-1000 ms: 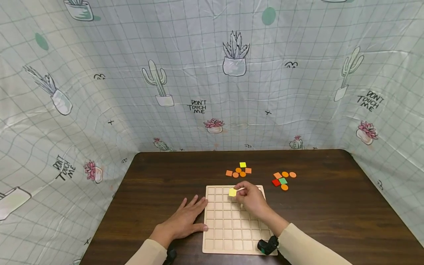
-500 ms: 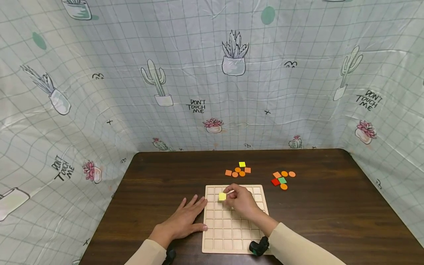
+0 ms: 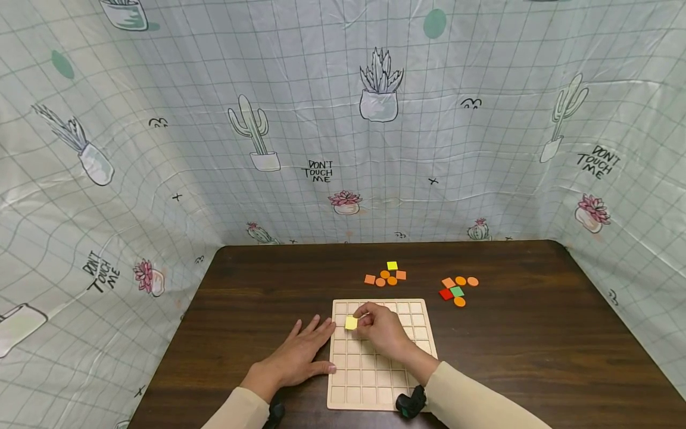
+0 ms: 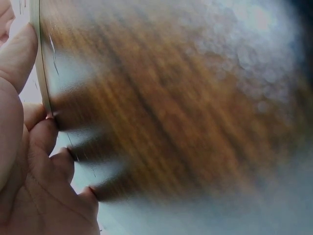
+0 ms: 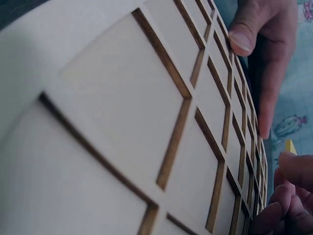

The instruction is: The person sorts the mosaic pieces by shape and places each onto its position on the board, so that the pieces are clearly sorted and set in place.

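A pale wooden grid board (image 3: 368, 361) lies on the dark table. Between the thumb and fingers of my right hand (image 3: 387, 333) is a yellow square tile (image 3: 351, 322), pinched over the upper left part of the board. In the right wrist view only a corner of that yellow tile (image 5: 290, 146) shows beyond the thumb; whether it touches the board I cannot tell. My left hand (image 3: 295, 360) rests on the table with fingers spread and straight. Its fingertips and thumb touch the board's left edge.
Behind the board lies a cluster of orange pieces (image 3: 385, 274) with another yellow square (image 3: 392, 266). To the right sits a second group with a red square (image 3: 446, 294), a green square (image 3: 457, 291) and orange pieces. A patterned curtain (image 3: 289, 137) encloses the table's back and sides.
My right hand has moved left and slightly nearer across the board with the yellow square tile. The left hand stays in place at the board's edge.
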`<state>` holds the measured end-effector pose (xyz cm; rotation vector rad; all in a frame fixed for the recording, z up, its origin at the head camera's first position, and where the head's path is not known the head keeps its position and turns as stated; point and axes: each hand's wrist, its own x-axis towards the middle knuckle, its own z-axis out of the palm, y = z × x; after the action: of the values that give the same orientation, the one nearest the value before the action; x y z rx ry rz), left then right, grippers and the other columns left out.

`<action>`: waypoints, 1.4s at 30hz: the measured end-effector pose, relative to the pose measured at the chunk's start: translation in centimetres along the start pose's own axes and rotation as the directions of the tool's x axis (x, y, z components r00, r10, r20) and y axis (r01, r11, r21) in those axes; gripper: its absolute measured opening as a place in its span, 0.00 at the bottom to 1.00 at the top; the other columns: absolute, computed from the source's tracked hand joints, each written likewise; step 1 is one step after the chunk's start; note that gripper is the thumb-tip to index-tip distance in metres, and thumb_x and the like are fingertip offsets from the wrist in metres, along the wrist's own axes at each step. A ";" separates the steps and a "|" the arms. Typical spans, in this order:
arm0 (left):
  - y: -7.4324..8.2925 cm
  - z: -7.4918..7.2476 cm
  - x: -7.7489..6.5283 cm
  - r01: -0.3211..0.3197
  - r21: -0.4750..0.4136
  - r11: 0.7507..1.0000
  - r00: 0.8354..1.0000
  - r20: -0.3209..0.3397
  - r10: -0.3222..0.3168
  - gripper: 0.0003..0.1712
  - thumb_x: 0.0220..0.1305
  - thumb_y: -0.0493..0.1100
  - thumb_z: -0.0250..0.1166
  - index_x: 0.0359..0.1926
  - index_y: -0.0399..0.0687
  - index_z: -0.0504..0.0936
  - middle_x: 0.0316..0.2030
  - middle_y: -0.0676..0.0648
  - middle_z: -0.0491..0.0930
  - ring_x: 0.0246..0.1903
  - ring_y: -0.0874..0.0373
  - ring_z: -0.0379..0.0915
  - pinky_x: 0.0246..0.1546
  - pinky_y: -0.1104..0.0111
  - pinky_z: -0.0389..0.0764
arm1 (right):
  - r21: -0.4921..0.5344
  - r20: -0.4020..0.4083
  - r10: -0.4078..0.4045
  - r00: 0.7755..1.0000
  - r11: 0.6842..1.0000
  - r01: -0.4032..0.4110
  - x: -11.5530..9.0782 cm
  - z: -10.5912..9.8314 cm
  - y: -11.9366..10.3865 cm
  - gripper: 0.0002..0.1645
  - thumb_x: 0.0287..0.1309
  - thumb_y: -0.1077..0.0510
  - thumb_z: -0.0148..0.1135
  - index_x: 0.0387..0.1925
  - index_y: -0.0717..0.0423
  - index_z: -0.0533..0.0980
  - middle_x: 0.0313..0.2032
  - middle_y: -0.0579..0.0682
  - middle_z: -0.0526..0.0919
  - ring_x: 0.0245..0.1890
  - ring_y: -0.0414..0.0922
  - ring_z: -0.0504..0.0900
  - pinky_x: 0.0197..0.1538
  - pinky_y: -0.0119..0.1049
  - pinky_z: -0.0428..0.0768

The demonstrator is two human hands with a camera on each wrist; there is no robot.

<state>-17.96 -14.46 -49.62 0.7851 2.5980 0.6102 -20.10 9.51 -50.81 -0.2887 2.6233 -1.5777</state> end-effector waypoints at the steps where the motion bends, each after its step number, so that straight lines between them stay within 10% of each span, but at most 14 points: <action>1: 0.0 0.0 0.0 0.000 0.000 1.000 1.000 0.001 0.000 0.51 0.72 0.64 0.65 0.84 0.47 0.56 0.84 0.46 0.53 0.84 0.43 0.41 0.82 0.39 0.39 | -0.015 0.000 -0.008 1.000 1.000 0.008 0.0 0.1 0.0 0.11 0.57 0.70 0.73 0.41 0.58 0.83 0.26 0.44 0.81 0.24 0.38 0.75 0.28 0.28 0.72; 42: 0.0 0.2 0.0 -0.010 0.001 1.000 1.000 -0.015 0.010 0.51 0.71 0.63 0.66 0.84 0.46 0.57 0.83 0.46 0.54 0.84 0.41 0.43 0.82 0.37 0.41 | -0.210 0.005 0.007 1.000 0.978 -0.006 -0.1 2.0 -1.3 0.06 0.55 0.67 0.75 0.35 0.57 0.86 0.24 0.42 0.81 0.23 0.38 0.74 0.29 0.32 0.72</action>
<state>-17.82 -14.42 -49.80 0.7976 2.6098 0.6206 -19.53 7.25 -50.62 -0.2952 2.7865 -1.2951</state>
